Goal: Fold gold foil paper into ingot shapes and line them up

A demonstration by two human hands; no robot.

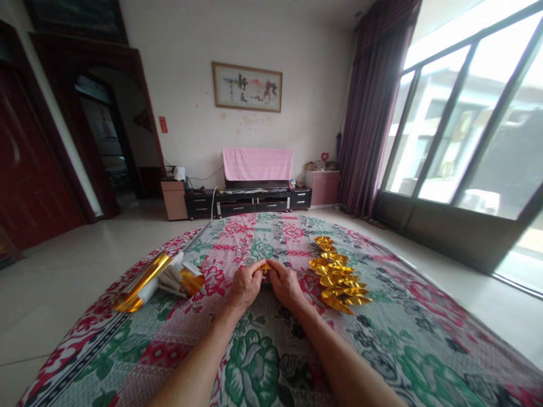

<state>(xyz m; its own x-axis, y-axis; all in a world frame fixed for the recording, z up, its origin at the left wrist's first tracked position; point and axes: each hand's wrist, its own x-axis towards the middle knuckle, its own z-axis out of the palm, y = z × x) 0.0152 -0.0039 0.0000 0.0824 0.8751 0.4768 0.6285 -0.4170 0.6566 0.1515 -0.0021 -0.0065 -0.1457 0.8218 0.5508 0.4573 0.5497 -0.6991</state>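
Note:
My left hand (246,284) and my right hand (285,284) meet over the middle of the flowered cloth. Between their fingertips they pinch a small piece of gold foil paper (266,267), mostly covered by the fingers. Several folded gold paper ingots (339,277) lie in a stacked row to the right of my right hand. Off to the left of my left hand lie a pile of gold foil sheets (142,281), partly curled, and some white-backed gold paper pieces (183,277).
A flowered cloth (251,362) covers the rounded surface under my hands. Beyond it, a low black cabinet (263,204) carries a television under a pink cloth (258,164). Large windows (462,118) and a purple curtain (369,113) are at the right, a red door (31,164) at the left.

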